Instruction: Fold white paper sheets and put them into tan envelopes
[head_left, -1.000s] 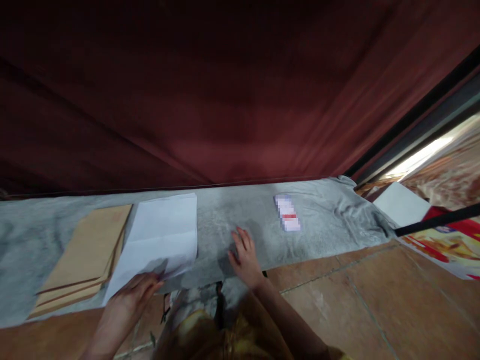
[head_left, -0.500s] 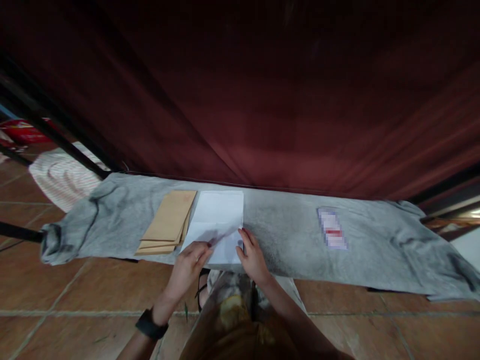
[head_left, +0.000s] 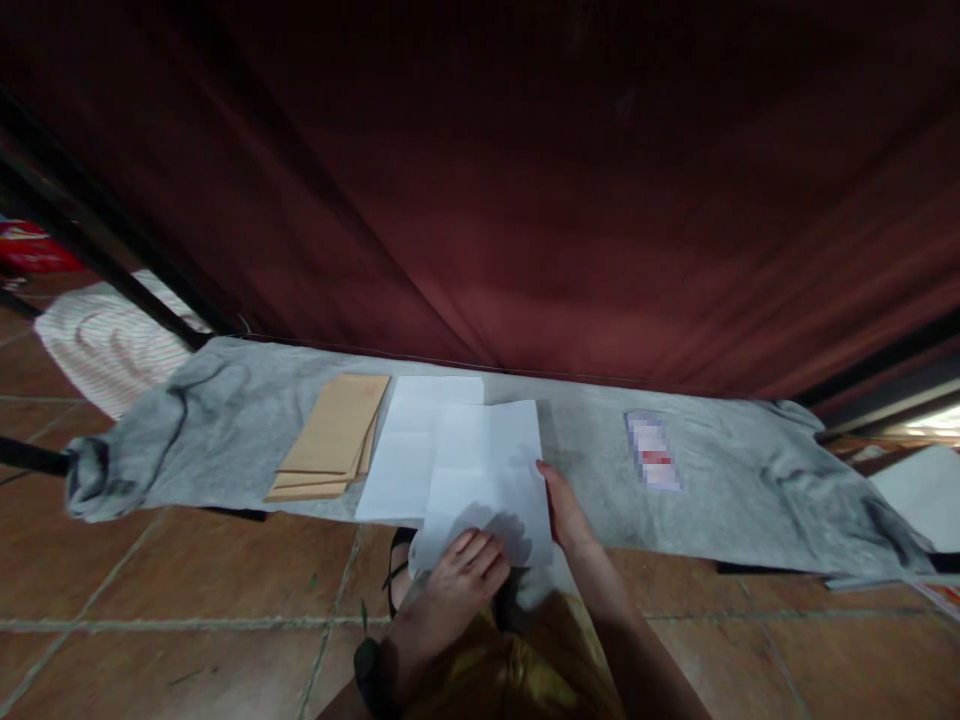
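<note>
A white sheet of paper point(head_left: 487, 470) with fold creases is held up a little above the grey cloth point(head_left: 225, 430). My left hand point(head_left: 461, 570) grips its near edge from below, fingers curled on the paper. My right hand point(head_left: 562, 510) holds its right edge, fingers closed along it. Underneath and to the left lies a stack of white paper point(head_left: 405, 450). A pile of brown envelopes point(head_left: 334, 435) lies left of that stack on the cloth.
A small printed card point(head_left: 654, 452) lies on the cloth to the right. A dark red curtain point(head_left: 525, 200) hangs behind. Terracotta floor tiles point(head_left: 150, 600) lie in front. A striped cloth point(head_left: 105, 340) sits far left, white paper point(head_left: 922, 490) far right.
Both hands lifted one white sheet off the stack and moved it right and toward me. Earlier my right hand rested flat on the cloth; the camera has swung left.
</note>
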